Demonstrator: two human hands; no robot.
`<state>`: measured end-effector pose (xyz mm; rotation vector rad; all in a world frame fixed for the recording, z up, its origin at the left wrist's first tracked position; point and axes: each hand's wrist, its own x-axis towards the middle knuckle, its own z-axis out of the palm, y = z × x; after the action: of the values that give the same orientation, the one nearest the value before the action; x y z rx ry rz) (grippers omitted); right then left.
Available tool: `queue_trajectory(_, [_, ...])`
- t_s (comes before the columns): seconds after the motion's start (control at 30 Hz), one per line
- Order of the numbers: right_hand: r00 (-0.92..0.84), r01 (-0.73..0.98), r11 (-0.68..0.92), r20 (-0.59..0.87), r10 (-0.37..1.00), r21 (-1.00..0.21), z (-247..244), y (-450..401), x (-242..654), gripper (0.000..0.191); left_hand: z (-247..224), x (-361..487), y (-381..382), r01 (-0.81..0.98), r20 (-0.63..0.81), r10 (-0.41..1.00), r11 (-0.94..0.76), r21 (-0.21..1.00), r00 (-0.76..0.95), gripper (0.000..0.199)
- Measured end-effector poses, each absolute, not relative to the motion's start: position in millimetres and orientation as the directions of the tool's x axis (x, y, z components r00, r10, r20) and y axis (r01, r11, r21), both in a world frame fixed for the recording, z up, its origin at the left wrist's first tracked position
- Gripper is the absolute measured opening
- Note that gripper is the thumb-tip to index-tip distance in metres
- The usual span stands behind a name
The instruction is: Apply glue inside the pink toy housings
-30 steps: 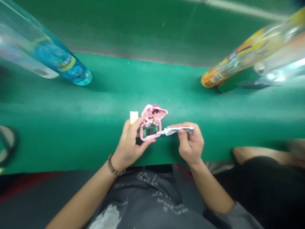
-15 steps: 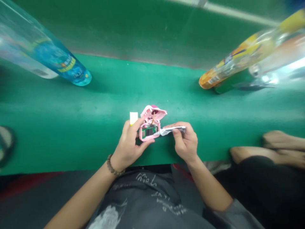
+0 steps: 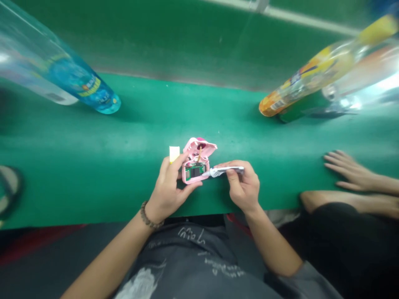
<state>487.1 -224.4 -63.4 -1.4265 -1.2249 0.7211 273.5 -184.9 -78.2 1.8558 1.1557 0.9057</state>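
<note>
A small pink case [image 3: 187,178] is held by my left hand [image 3: 168,182], fingers at its left side and thumb at its lower edge. Its lid [image 3: 190,145] stands open at the top, with thin wires running between the halves. Inside lies a green circuit board [image 3: 195,170] with a dark part on it. Closed around a white and grey tube [image 3: 220,170], my right hand [image 3: 245,182] keeps the tip at the case's lower right edge. A white and yellow piece [image 3: 174,153] sticks up by my left index finger.
Blue-labelled bottle [image 3: 93,89] stands at the back left of the green table [image 3: 140,133], beside a paler bottle [image 3: 46,91]. At the back right are a yellow-orange bottle [image 3: 299,87] and a green can [image 3: 299,108]. Another person's hand [image 3: 352,170] rests at the right.
The other person's hand at the right has moved onto the table and spread its fingers. My hands, the case and the tube are almost where they were.
</note>
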Motion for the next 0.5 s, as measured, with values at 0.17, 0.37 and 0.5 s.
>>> queue_trajectory(0.17, [0.627, 0.035, 0.103, 0.102, 0.772, -0.994, -60.1, -223.5, 501.5, 0.008, -69.3, 280.3, -180.9, 0.180, 0.054, 0.956, -0.109, 0.978, 0.288, 0.082])
queue_trajectory(0.37, [0.748, -0.085, 0.253, 0.106, 0.656, -0.964, -51.2, -232.0, 536.5, 0.008, -50.7, 344.1, -169.5, -0.054, 0.000, 0.894, 0.028, 0.998, 0.448, 0.068])
queue_trajectory(0.5, [0.812, 0.034, 0.361, 0.236, 0.533, -0.932, -53.5, -247.8, 550.1, 0.009, -45.8, 415.0, -164.5, 0.074, 0.160, 0.813, -0.241, 0.968, 0.559, 0.055])
